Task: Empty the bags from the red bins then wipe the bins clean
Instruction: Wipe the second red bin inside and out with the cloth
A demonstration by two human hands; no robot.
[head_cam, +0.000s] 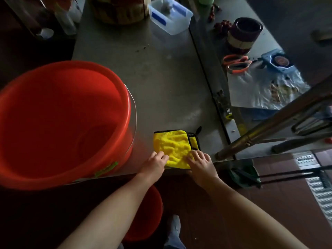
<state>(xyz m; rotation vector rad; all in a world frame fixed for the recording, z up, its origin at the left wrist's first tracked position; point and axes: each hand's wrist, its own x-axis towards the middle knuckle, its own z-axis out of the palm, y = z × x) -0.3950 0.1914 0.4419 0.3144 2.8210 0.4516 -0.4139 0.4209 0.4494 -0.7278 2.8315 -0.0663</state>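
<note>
1. Nearest the camera, a second red bin [149, 212] stood on the floor under the table edge, beside a shoe [174, 225]. The light there was poor; its inside could not be inspected.
2. The left hand [154, 163] had its fingers curled onto the near left edge of the yellow cloth [172, 146] and appeared to pinch it.
3. The right hand [201, 164] lay on the cloth's near right corner with fingers spread. Whether the thumb gripped from beneath could not be determined.
4. The cloth lay folded flat at the front edge of the steel table [161, 78], just beside the large red bin [62, 123] but not touching it.
5. That bin stood upright on the table to the left. No bag was visible inside; the interior looked bare.
6. Further back were orange-handled scissors [235, 62] and a crumpled plastic sheet [260, 90] on the right, and a clear lidded container [170, 17] at the far end.
7. Assessment: emptying appeared complete for the table bin. Wiping was judged outstanding, since the cloth was on the table and not in either bin. The floor bin's status remained unverified.
</note>
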